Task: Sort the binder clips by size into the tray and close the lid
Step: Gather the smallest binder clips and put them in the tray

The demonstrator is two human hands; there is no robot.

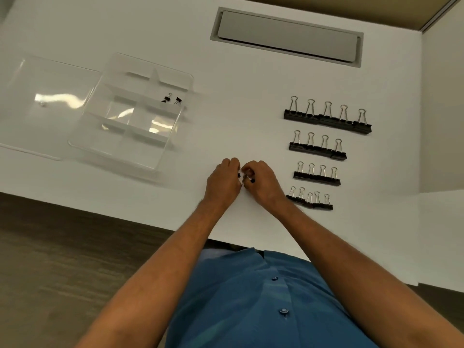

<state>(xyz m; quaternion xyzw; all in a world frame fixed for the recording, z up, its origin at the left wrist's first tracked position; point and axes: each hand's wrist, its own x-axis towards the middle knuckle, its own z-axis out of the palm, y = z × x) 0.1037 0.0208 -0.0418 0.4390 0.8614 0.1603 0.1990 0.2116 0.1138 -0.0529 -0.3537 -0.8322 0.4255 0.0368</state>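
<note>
- Two tiny binder clips are pinched between the curled fingertips of the left hand and the right hand, which meet just above the white table; which hand holds which clip cannot be told.
- Just right of the grip, a row of five small clips is laid out, its near end close to the right wrist.
- Beyond that row, further from the grip, three more rows are seen in rising size: four clips, four larger clips, and five largest clips.
- Well to the left of the grip and further back, a clear compartment tray is placed, with two tiny clips lying in one of its right-hand compartments.
- The tray's clear lid is laid open flat, on the side away from the grip.
- A grey recessed panel is set into the table far beyond the hands.
</note>
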